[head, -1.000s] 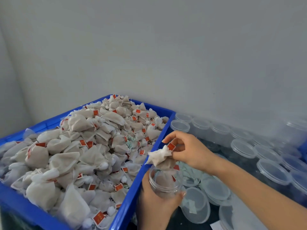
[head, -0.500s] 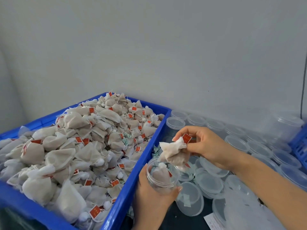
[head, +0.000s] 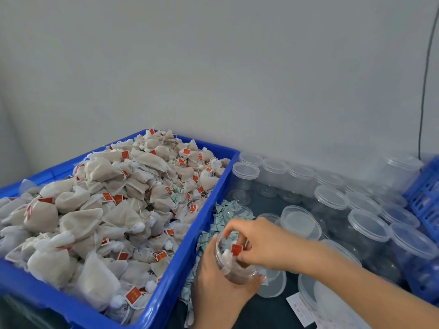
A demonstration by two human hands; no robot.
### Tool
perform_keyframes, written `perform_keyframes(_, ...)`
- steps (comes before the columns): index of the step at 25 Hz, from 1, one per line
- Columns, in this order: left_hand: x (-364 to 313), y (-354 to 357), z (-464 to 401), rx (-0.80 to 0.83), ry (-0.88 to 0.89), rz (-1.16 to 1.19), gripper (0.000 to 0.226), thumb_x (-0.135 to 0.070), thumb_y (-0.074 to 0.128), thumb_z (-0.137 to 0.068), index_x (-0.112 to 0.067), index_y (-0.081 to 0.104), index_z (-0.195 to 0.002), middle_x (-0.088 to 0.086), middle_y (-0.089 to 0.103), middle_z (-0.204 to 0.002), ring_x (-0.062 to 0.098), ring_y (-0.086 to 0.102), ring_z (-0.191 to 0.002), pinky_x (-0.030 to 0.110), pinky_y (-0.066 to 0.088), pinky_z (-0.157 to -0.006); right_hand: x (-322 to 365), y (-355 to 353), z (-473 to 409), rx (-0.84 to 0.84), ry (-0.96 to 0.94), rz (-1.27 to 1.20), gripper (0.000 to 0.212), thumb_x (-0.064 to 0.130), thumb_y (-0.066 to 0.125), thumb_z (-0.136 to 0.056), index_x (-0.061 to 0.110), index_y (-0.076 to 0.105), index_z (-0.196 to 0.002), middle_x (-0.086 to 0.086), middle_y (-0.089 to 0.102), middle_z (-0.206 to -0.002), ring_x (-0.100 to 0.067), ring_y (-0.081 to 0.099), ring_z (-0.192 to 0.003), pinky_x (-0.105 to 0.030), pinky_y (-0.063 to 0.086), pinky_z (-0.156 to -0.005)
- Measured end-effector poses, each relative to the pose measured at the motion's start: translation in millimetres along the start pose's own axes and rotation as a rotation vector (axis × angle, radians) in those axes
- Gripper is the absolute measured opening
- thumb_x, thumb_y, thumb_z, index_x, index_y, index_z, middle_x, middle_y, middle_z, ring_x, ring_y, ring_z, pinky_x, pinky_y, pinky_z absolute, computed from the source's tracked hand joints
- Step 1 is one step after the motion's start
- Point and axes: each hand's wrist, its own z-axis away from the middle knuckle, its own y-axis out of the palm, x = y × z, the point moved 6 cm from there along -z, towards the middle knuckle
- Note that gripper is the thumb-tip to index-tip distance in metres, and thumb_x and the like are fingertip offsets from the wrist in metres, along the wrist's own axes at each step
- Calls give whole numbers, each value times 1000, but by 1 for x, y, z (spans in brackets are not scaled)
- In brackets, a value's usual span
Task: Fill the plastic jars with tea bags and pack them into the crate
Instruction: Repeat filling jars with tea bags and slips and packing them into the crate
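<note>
Jar (head: pixel 234 269) in left hand (head: pixel 213 281), right hand (head: pixel 261 243) inside

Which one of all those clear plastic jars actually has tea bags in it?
Only the jar gripped in the left hand, beside the blue crate. The right hand pushes bags into it; the others look empty.

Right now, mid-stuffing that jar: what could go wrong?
1. The left hand holds the jar in the air while the right hand pushes a tea bag in; a hard push could tip or drop it.
2. The red tag sits at the jar mouth and may get caught under a lid.
3. Loose lids and small sachets lie just beneath; a slip could scatter them.
</note>
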Motion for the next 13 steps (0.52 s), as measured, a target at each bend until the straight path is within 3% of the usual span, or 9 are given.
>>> perform_keyframes(2, 0, 0, 9, -12, 15, -15, 100, -56, 84, -41, -47, 33, -125, -31, 49, -115, -10, 48, -104, 8, 41, -81, -7, -5, 3, -112, 7, 31, 24, 17, 55, -84, 33, 62, -100, 7, 68, -79, -3, 59, -66, -24, 50, -64)
perform_keyframes(5, 8, 0, 21, -4, 20, 25, 107, -61, 80, -31, -44, 39, -128, -27, 55, -114, -6, 52, -106, 17, 45, -86, -44, -18, -6, -303, 161, -31, 18, 21, 52, -88, 33, 64, -96, 12, 66, -76, -1, 58, -64, -19, 44, -59)
perform_keyframes(9, 7, -3, 19, 89, 97, 82, 86, -46, 84, -38, -27, 58, -117, -14, 66, -106, 3, 63, -99, 32, 53, -83, -76, 26, -42, -55, 156, 70, 27, 14, 56, -91, 21, 65, -115, 4, 67, -113, -12, 61, -104, -29, 48, -91)
perform_keyframes(13, -4, -4, 15, 145, 159, 58, 62, -30, 87, -42, -30, 64, -100, -12, 69, -92, 5, 67, -87, 29, 54, -74, -80, 52, -74, 48, 98, 157, 39, 15, 58, -91, 22, 58, -129, -1, 59, -130, -18, 55, -118, -33, 44, -100)
